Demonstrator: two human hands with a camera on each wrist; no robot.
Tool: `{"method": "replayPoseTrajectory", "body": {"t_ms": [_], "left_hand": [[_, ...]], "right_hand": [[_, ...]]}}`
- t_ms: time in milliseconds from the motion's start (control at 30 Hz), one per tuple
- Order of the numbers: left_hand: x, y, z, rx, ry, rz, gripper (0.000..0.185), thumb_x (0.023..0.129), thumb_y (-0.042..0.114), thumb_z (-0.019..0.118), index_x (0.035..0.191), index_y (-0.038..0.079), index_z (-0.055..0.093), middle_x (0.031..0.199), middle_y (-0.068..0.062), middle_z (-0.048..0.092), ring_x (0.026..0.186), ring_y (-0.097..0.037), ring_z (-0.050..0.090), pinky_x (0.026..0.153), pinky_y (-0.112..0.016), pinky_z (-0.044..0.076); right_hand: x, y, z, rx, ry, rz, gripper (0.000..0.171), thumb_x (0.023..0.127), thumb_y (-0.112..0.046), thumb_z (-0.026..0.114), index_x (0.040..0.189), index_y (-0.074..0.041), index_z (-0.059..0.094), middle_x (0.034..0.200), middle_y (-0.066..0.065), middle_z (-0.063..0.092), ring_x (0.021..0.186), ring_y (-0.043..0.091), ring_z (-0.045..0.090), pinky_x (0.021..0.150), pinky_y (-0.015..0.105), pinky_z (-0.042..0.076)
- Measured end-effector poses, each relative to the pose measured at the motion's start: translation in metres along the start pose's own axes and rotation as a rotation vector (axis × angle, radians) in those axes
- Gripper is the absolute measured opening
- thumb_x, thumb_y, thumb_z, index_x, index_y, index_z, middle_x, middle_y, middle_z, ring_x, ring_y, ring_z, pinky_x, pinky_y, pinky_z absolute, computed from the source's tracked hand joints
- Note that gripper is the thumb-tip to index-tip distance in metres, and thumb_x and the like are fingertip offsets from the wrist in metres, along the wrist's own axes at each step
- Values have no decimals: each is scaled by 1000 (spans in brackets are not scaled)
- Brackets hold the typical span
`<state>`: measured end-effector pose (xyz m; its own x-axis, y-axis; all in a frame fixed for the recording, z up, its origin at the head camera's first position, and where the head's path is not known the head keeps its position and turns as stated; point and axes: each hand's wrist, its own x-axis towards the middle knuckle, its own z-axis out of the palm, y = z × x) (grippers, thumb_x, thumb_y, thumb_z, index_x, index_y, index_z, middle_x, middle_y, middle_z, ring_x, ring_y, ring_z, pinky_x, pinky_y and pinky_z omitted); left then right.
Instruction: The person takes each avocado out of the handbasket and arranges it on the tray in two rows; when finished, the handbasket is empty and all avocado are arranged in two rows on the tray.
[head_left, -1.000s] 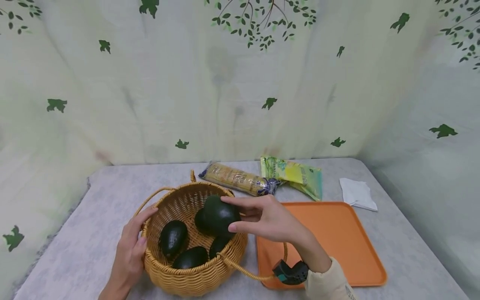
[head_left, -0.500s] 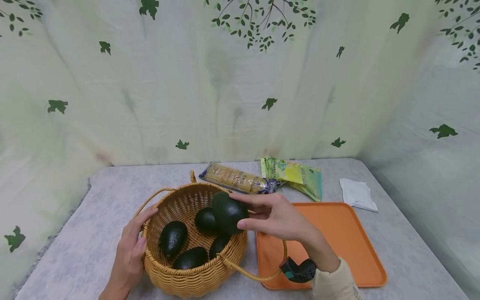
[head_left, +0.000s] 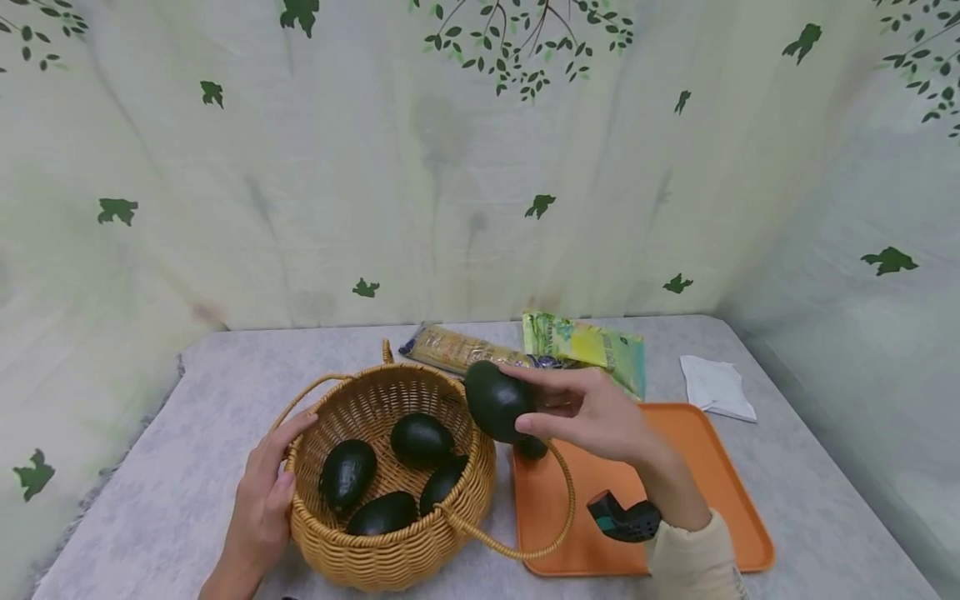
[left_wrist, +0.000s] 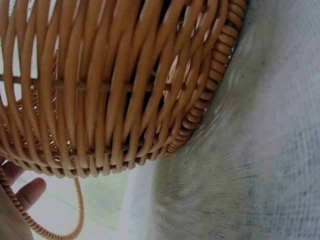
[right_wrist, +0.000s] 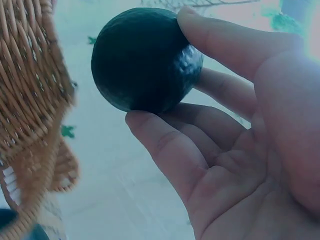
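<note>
A dark green, egg-shaped avocado (head_left: 495, 402) with a finely pebbled, slightly glossy skin is pinched between the thumb and fingertips of the right hand (head_left: 600, 415). It hangs in the air over the right rim of the round woven wicker basket (head_left: 390, 546), at the left edge of the flat orange plastic tray (head_left: 697, 483). The left hand (head_left: 262, 500) rests against the basket's left wall, fingers lying along the rim and lightly curved over it.

The head view alone shows the layout: four more dark avocados (head_left: 422, 439) inside the basket, a long packet of biscuits (head_left: 450, 350), a green and yellow snack bag (head_left: 592, 346) and a folded white cloth (head_left: 716, 387) on the grey table (head_left: 187, 392).

The right wrist view shows the avocado's (right_wrist: 146, 59) skin texture and the grip from the palm side, fingers (right_wrist: 170, 150) cupped beneath. The left wrist view shows only the basket's weave (left_wrist: 110, 85) from close by, its loop handle (left_wrist: 75, 210) and the table cloth.
</note>
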<state>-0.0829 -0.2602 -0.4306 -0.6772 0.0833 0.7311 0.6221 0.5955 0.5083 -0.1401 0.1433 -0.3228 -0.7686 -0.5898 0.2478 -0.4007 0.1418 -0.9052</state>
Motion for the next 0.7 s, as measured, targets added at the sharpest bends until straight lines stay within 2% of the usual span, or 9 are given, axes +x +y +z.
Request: {"method": "replayPoseTrajectory", "body": {"t_ms": [333,533,700], "left_hand": [[-1,-1,0,0,-5,-7,52,99,7,33,146,1,55,147,-9,58,136,-7,45,106,-21,26],[-1,-1,0,-6,-7,-3,51,99,7,34,145,0,55,147,-9,58,136,-7,45,106,-20,26],[-1,-1,0,-4,-11,-12,51,99,7,34,145,0,55,146,-10,57,137,-7,44,107,-20,25]], "right_hand": [[-11,7,-25,-98,70,66,61,93,-19,77,150,-18,56,143,14,62,117,26,70,87,33,58],[-16,15,-37,-107,78,129,60,93,-22,77,149,-23,57,141,9,64,116,24,71,88,34,58],[-22,21,-48,-134,104,223,59,92,-30,77,148,-29,57,141,5,65,116,18,70,90,32,56]]}}
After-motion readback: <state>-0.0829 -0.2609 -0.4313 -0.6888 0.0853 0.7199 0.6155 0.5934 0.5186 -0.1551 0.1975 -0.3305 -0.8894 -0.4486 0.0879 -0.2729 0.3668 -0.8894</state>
